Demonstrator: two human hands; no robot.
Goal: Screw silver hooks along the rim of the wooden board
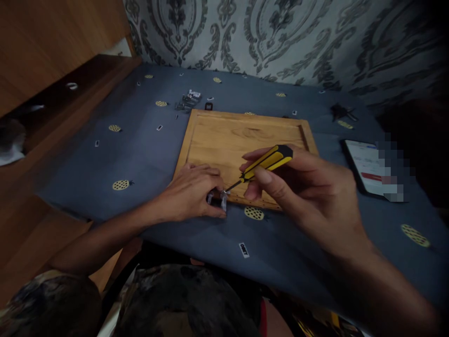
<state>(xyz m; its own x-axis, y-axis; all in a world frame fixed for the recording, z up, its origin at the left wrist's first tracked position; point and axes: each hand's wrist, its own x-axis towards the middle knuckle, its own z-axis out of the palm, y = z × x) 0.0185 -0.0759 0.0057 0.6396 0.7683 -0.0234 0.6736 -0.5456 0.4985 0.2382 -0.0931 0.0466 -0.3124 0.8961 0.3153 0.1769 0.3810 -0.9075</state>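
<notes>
A yellow and black screwdriver [268, 164] is gripped in my right hand [312, 192], its shaft slanting down to the left. Its tip meets a small clear and metallic part [223, 200] at the front edge of a wooden board [242, 140]. Fingers and thumb of my left hand [196, 189] are curled round that small part, steadying it at the board's front left. The exact kind of the part is too small and dim to make out.
Several small metal parts [189, 100] lie behind the board on the dark blue pineapple-print cloth [133, 150]. To the right rest a phone [368, 168] and a dark object [342, 112]. A patterned wall [224, 37] stands behind, wooden furniture [59, 47] on the left.
</notes>
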